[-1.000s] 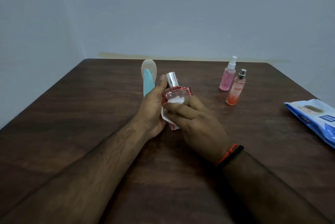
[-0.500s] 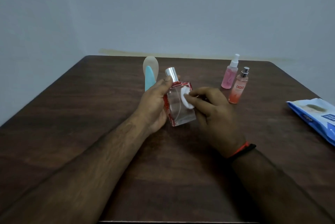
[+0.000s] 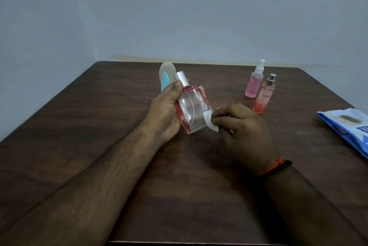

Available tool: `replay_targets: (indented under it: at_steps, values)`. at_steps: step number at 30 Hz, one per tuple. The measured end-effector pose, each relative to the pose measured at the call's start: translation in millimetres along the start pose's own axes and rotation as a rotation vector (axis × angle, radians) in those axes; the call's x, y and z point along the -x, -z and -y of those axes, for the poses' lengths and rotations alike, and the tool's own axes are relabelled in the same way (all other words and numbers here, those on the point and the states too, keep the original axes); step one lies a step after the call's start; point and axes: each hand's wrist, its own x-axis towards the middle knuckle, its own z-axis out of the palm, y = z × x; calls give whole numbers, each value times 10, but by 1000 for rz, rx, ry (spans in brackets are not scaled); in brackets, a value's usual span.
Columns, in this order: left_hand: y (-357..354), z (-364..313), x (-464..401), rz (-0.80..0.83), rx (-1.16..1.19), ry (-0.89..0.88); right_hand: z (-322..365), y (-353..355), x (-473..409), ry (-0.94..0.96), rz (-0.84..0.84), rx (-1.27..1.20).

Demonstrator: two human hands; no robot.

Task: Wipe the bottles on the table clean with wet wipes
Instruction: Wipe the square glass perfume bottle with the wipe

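Forearms reach over the table (image 3: 99, 126); the right hand (image 3: 243, 126) pinches a folded wet wipe (image 3: 209, 121) against the lower corner of the square glass bottle (image 3: 194, 110). The left hand (image 3: 165, 112) holds that bottle tilted above the table, grip curled round its side, thumb near the silver cap. Glass looks rigid, slick when wet and breakable, so holding the flat sides seems safest. Farther back stand two pink spray bottles (image 3: 258, 88).

We see the wipes pack (image 3: 347, 128) cut off at the right edge. Our left hand (image 3: 165, 112) hides the teal bottle's (image 3: 165, 82) base.
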Motion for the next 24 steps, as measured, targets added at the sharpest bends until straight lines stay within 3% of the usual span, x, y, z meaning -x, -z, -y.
replay_targets:
  at_steps: [7,17,24]
  values:
    - [-6,25,18,24,-12,13,181,-160,-16,268,197,-2]
    - [13,-20,55,-18,-54,31,62,-78,0,-64,-30,-47]
    - [-17,35,70,-5,-26,41,193,-116,-2,268,246,16]
